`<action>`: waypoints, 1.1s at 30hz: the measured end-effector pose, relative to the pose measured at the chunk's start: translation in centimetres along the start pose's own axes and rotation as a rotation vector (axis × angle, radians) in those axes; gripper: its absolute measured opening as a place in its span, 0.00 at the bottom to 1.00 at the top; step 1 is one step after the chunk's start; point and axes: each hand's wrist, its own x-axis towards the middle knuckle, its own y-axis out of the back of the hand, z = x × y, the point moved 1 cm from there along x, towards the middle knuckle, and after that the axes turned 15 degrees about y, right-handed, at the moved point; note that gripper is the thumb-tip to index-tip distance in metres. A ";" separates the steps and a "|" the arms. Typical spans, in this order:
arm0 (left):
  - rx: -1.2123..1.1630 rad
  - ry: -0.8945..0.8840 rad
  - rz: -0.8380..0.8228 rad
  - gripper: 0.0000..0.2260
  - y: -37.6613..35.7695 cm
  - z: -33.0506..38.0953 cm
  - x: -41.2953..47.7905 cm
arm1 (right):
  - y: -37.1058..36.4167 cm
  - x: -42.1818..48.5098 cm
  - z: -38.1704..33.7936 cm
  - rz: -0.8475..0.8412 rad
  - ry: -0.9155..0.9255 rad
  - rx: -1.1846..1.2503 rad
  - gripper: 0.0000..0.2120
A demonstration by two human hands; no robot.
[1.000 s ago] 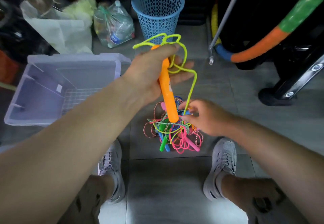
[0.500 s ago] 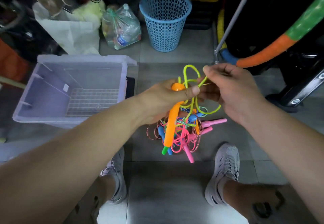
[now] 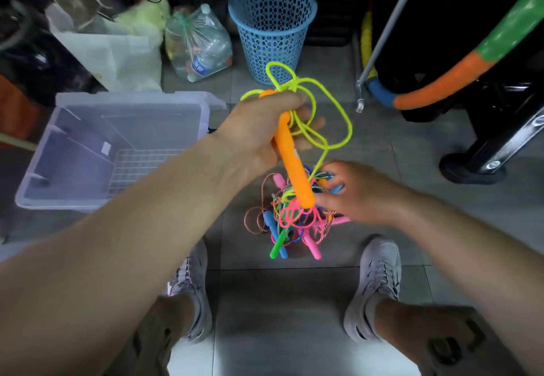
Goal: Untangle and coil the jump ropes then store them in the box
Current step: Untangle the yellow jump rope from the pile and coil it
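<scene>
My left hand (image 3: 259,134) grips the top of an orange jump-rope handle (image 3: 294,166), which hangs downward. Loops of its neon yellow cord (image 3: 335,104) stand above and to the right of that hand. Below lies a tangled heap of jump ropes (image 3: 291,219) on the floor, with pink, blue and green handles and a red-white twisted cord. My right hand (image 3: 359,193) reaches into the right side of the heap, its fingers curled among the cords where the yellow cord runs down. A clear plastic box (image 3: 97,152) stands open to the left.
A blue mesh waste basket (image 3: 272,28) and a bag of plastic bottles (image 3: 197,43) stand behind. At the right are a metal pole (image 3: 385,28) and an orange-green padded hoop (image 3: 453,72). My two grey shoes (image 3: 374,284) flank the grey floor tiles in front.
My right hand dropped from the yellow loops down into the heap. My left hand lifted the orange handle higher, and the yellow loops now spread wider.
</scene>
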 end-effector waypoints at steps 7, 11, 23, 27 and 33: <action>0.218 -0.304 0.165 0.10 1.7 1.5 0.4 | 0.4 0.8 0.6 0.274 0.009 0.046 0.14; 0.850 -0.409 0.425 0.19 3.9 1.4 0.7 | 1.9 0.7 0.2 0.552 0.014 0.570 0.11; 0.699 -0.217 0.062 0.13 0.6 -3.3 1.3 | 3.7 0.6 -2.7 0.616 0.182 0.932 0.09; 0.525 -0.160 0.123 0.12 0.9 -2.9 1.8 | 4.0 0.4 -1.9 0.669 0.153 0.780 0.09; 0.124 0.029 -0.020 0.05 0.9 -2.1 2.0 | 1.8 -0.2 0.1 0.307 -0.135 0.390 0.20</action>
